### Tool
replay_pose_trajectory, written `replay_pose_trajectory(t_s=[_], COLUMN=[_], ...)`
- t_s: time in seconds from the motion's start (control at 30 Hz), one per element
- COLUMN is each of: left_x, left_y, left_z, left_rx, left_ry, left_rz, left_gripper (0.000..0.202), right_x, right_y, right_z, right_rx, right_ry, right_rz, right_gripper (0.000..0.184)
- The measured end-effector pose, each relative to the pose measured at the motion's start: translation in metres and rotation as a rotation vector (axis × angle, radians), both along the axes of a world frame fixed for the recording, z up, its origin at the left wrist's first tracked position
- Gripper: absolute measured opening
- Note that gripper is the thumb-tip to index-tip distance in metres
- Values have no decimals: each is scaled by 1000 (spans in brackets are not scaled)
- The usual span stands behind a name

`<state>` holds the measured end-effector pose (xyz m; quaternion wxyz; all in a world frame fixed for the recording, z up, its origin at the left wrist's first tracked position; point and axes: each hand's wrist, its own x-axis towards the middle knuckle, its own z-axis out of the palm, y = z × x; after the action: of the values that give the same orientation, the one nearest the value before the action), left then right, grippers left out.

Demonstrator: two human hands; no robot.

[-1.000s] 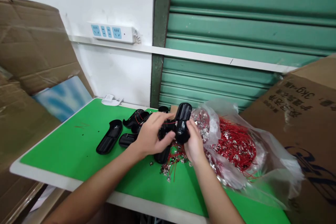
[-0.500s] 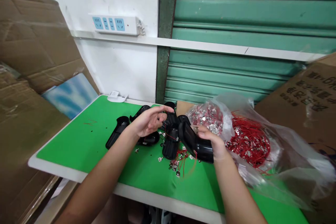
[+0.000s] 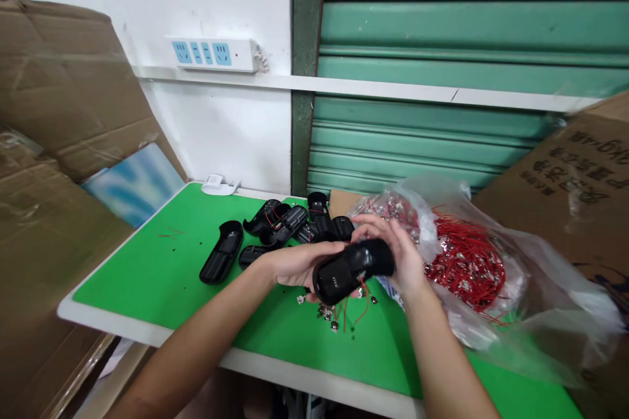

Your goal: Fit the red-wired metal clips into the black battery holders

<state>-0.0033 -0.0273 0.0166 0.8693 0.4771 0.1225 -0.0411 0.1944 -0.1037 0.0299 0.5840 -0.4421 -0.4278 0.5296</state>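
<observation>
Between my two hands is a curved black plastic housing (image 3: 346, 272), held up above the table with a thin red wire hanging from its side. My left hand (image 3: 299, 263) is closed around its left end, thumb along the top edge and fingertips hidden underneath. At the other end my right hand (image 3: 407, 255) grips it, with the fingers bent over the far side. Small metal contacts (image 3: 327, 313) with red wires lie on the green table just below. Behind my hands sit several more black housings (image 3: 284, 226), some with red wires in them.
A clear plastic bag of red-wired metal contacts (image 3: 466, 268) lies at the right. One black housing (image 3: 222, 254) lies apart at the left. Cardboard boxes (image 3: 63, 78) flank the green table (image 3: 142, 275). A power strip (image 3: 211, 54) is fixed to the wall behind.
My left hand has come right and down from above the pile and now grips the housing. The housing has tilted and shifted slightly left, and my right hand's fingers have moved over it.
</observation>
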Motion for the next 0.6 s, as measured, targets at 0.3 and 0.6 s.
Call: replay_pose_trajectory(t_s=[0.3,0.6], left_x=[4,9], left_y=[-1,-10], left_z=[9,0], left_rx=[550,1006], left_ry=[-286,-280], left_rz=[934,911], left_gripper=[73,62], right_x=[2,-6], right_y=[13,9], right_z=[-15,-6], right_rx=[-42,-81], right_ry=[99,381], right_rz=[-312,-114], right_gripper=[47,41])
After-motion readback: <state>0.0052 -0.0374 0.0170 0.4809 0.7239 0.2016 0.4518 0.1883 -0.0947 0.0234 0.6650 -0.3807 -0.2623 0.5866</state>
